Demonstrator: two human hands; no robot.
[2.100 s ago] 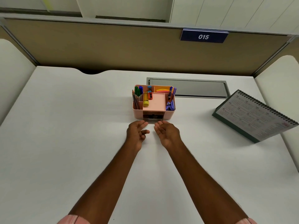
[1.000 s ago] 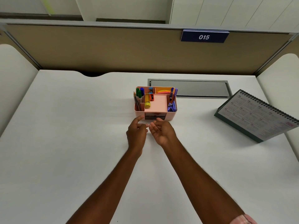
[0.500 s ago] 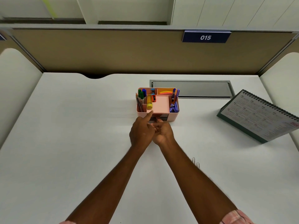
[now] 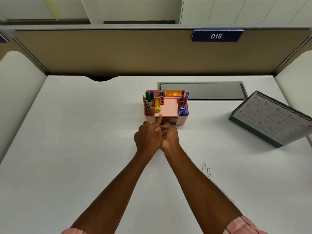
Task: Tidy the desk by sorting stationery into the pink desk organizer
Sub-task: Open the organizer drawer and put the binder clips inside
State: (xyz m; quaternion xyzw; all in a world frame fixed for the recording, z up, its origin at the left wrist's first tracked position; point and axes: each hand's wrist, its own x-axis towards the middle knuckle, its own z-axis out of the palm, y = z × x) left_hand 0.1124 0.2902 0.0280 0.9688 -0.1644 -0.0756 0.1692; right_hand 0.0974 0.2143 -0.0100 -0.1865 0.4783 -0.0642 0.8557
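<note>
At the front of the pink desk organizer (image 4: 182, 119) the two hands meet, and much of what they do is hidden. The right hand (image 4: 169, 136) shows its palm, its fingers (image 4: 166, 127) curled together against the dark drawer opening (image 4: 173, 122) in the front wall. Whether they pinch anything cannot be told. The left hand (image 4: 148, 137) shows only its back. Its index finger (image 4: 159, 119) is straight with the tip touching the organizer's front rim, the thumb stands apart, and the other fingers are out of sight. Pink checked sleeves (image 4: 243, 224) are cut off by the bottom edge. A spiral-bound desk calendar (image 4: 270, 119) runs off the right edge, its print too small to read.

The organizer is a smooth, round-cornered plastic box standing mid-desk, just in front of a grey recessed panel (image 4: 200, 91). Its compartments hold pencils (image 4: 146, 107), green and blue markers (image 4: 149, 97), a yellow-capped glue stick (image 4: 157, 106), neon sticky tabs (image 4: 173, 94), pens (image 4: 184, 97) and purple binder clips (image 4: 183, 111), set around a flat pink centre. Two wire paper clips (image 4: 206, 169) lie side by side on the white desk (image 4: 67, 149), near the right forearm and well apart from the organizer.
</note>
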